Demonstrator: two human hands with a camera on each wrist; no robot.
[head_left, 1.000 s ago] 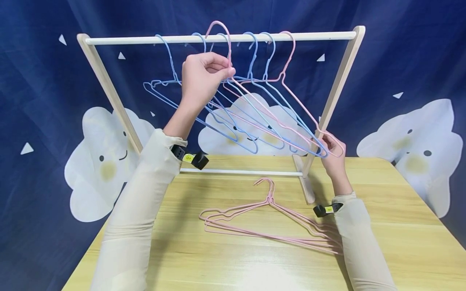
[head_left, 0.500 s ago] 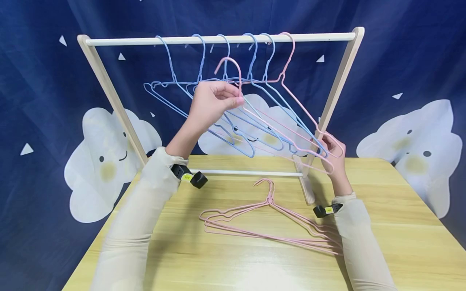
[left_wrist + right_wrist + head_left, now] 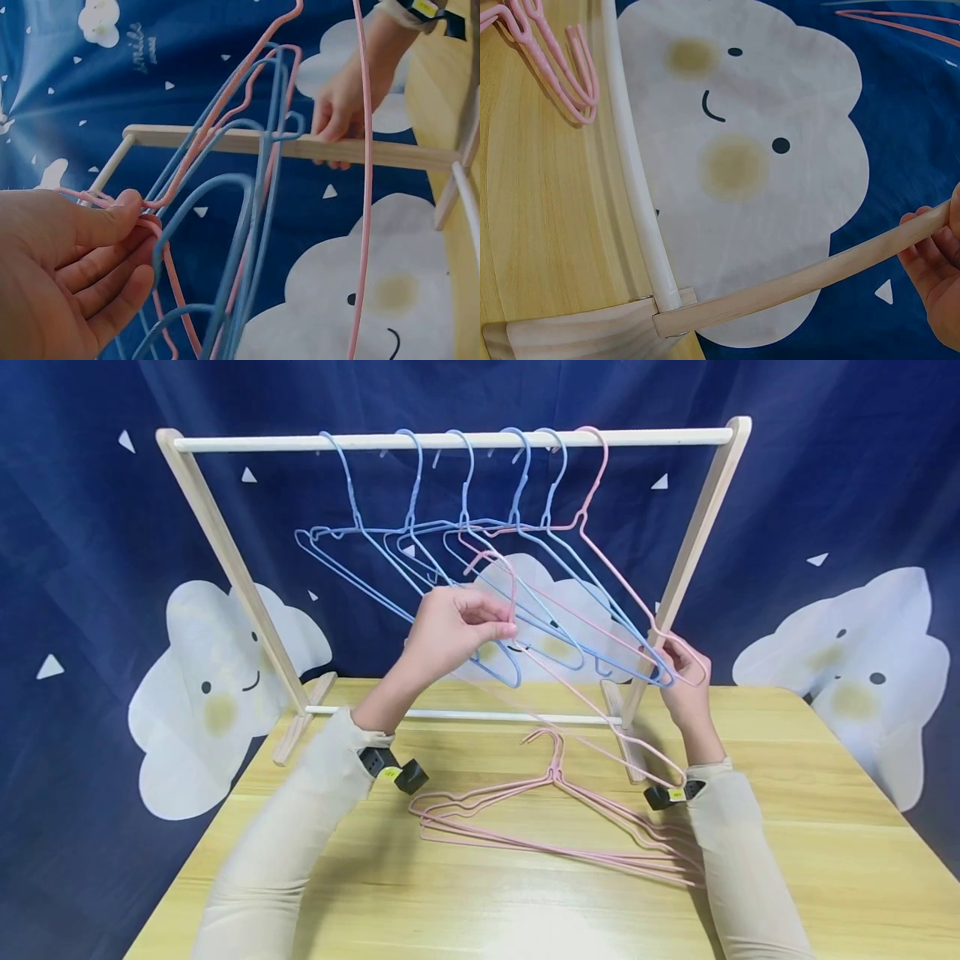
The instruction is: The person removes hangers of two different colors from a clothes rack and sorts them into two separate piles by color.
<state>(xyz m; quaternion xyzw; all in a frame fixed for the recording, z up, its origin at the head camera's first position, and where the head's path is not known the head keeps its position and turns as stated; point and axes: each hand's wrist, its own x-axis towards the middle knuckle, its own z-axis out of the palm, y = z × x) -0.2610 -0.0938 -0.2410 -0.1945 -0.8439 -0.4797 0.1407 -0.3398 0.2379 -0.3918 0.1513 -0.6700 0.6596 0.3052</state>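
Observation:
My left hand (image 3: 453, 631) pinches a pink clothes hanger (image 3: 513, 589) at the neck below its hook, between thumb and fingers. That hanger is off the rail and slants down to the right, in front of the wooden garment rack (image 3: 450, 441). Around the rack's right upright (image 3: 817, 277), my right hand (image 3: 686, 689) keeps its grip, as the right wrist view also shows. Several blue hangers (image 3: 416, 485) and one pink hanger (image 3: 597, 481) at the right hang from the rail. In the left wrist view the held hanger partly overlaps the hanging ones.
On the wooden table (image 3: 810, 860), a stack of pink hangers (image 3: 555, 774) lies in front of the rack, its right end beneath my right forearm. A white lower bar (image 3: 480, 716) joins the rack's feet. Behind hangs a dark blue curtain (image 3: 825, 468) with cloud prints.
My left hand has come down and slightly right with the pink hanger, whose hook was level with the rail and is now well below it. The right hand stays on the upright.

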